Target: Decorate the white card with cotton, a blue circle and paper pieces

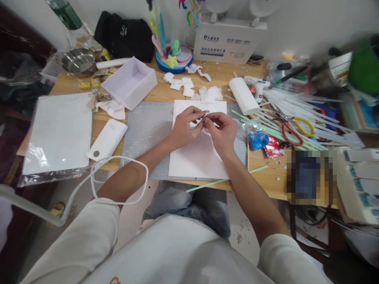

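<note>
Above a white sheet of paper (197, 157), both hands meet with fingertips close together. My left hand (188, 125) is closed in a pinch of thumb and fingers. My right hand (222, 132) is pinched too, its fingertips against those of the left. A small thin whitish or grey piece shows between them, mostly hidden by the fingers, and its kind cannot be made out. Under the paper lies a grey cutting mat (148, 130). Thin green strips (205, 185) stick out at the table's front edge.
Small white paper pieces (188, 85), an open lilac box (130, 85) and a white roll (243, 95) lie behind. To the right are scissors (299, 128), a glue gun (259, 88) and many white strips. A power bank (108, 140) with a cable lies left.
</note>
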`<state>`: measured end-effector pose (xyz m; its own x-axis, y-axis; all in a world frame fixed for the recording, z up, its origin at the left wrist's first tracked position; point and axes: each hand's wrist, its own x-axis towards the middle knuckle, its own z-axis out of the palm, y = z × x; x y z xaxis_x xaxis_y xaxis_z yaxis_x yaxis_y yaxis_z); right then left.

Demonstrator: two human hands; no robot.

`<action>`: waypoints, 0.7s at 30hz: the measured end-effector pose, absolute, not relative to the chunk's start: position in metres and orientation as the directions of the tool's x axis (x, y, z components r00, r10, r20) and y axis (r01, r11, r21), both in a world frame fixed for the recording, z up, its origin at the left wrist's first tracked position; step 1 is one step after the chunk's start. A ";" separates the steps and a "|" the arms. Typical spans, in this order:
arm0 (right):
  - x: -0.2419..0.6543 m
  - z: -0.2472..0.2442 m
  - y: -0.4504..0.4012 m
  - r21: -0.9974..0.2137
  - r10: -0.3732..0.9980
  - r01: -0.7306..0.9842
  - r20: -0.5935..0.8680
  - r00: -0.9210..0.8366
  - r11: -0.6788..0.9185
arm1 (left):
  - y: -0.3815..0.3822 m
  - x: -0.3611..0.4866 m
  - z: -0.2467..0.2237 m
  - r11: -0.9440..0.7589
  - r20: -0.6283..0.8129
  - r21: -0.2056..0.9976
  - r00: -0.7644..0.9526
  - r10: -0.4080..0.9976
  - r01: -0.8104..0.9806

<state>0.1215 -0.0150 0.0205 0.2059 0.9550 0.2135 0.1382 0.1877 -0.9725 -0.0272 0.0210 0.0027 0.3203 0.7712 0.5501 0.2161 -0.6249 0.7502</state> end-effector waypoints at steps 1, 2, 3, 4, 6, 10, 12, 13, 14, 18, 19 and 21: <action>0.121 0.021 -0.015 -0.971 0.954 0.135 0.220 0.203 0.195 | 0.021 -0.027 0.003 -0.626 0.551 0.750 0.321 0.770 0.215; 0.121 0.021 -0.015 -0.971 0.954 0.128 0.225 0.200 0.202 | 0.021 -0.027 0.002 -0.628 0.552 0.748 0.323 0.768 0.215; 0.121 0.021 -0.015 -0.971 0.953 0.121 0.229 0.199 0.208 | 0.021 -0.027 0.002 -0.631 0.555 0.745 0.326 0.766 0.215; 0.121 0.021 -0.015 -0.970 0.952 0.117 0.231 0.200 0.211 | 0.022 -0.027 0.001 -0.636 0.558 0.741 0.328 0.762 0.215; 0.121 0.022 -0.015 -0.970 0.951 0.123 0.233 0.204 0.211 | 0.022 -0.027 0.001 -0.649 0.572 0.733 0.330 0.751 0.205; 0.121 0.022 -0.016 -0.969 0.953 0.163 0.218 0.209 0.186 | 0.021 -0.027 -0.001 -0.657 0.578 0.724 0.337 0.743 0.210; 0.120 0.023 -0.016 -0.969 0.955 0.177 0.210 0.210 0.174 | 0.021 -0.026 -0.001 -0.649 0.560 0.724 0.350 0.751 0.234; 0.120 0.023 -0.016 -0.968 0.954 0.179 0.211 0.211 0.174 | 0.021 -0.026 -0.002 -0.648 0.556 0.724 0.354 0.752 0.239; 0.120 0.023 -0.016 -0.968 0.953 0.178 0.215 0.212 0.179 | 0.021 -0.027 -0.002 -0.650 0.557 0.722 0.357 0.749 0.236; 0.121 0.022 -0.015 -0.966 0.949 0.182 0.222 0.224 0.183 | 0.022 -0.027 -0.004 -0.659 0.564 0.717 0.366 0.740 0.228; 0.121 0.021 -0.015 -0.965 0.949 0.190 0.220 0.225 0.179 | 0.022 -0.027 -0.004 -0.656 0.557 0.716 0.371 0.743 0.237; 0.121 0.020 -0.014 -0.963 0.950 0.205 0.218 0.224 0.173 | 0.022 -0.027 -0.005 -0.650 0.544 0.716 0.380 0.748 0.255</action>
<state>0.1214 -0.0142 0.0203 0.2237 0.9499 0.2184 0.2049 0.1732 -0.9633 -0.0272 0.0224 -0.0049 0.3803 0.7482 0.5436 0.2554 -0.6499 0.7158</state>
